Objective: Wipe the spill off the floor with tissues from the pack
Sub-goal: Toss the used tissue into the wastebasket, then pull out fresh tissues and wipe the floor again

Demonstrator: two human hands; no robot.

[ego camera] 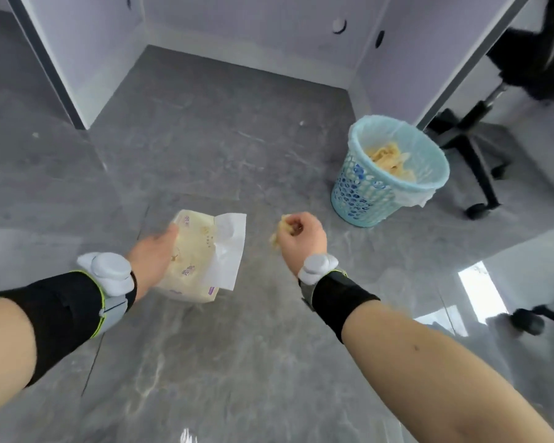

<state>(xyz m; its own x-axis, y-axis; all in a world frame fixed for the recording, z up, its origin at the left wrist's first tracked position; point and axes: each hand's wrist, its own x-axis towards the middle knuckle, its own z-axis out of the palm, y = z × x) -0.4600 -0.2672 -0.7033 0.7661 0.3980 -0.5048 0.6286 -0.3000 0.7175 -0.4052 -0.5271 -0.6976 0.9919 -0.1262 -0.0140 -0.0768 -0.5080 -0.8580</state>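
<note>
My left hand [155, 255] grips a pale yellow tissue pack [191, 260] above the grey floor [237, 155]. A white tissue [229, 247] sticks out of the pack's top opening. My right hand [301, 238] is closed around a crumpled, yellow-stained tissue [277, 236], held to the right of the pack and left of the bin. No clear puddle shows on the floor tiles; only faint yellowish marks lie beyond the pack.
A light blue mesh waste bin [362, 193] with a liner stands at the right and holds several stained tissues. A black office chair base [474, 155] is behind it. White desk panels [90, 59] enclose the far floor. Another chair castor [526, 321] sits at the right edge.
</note>
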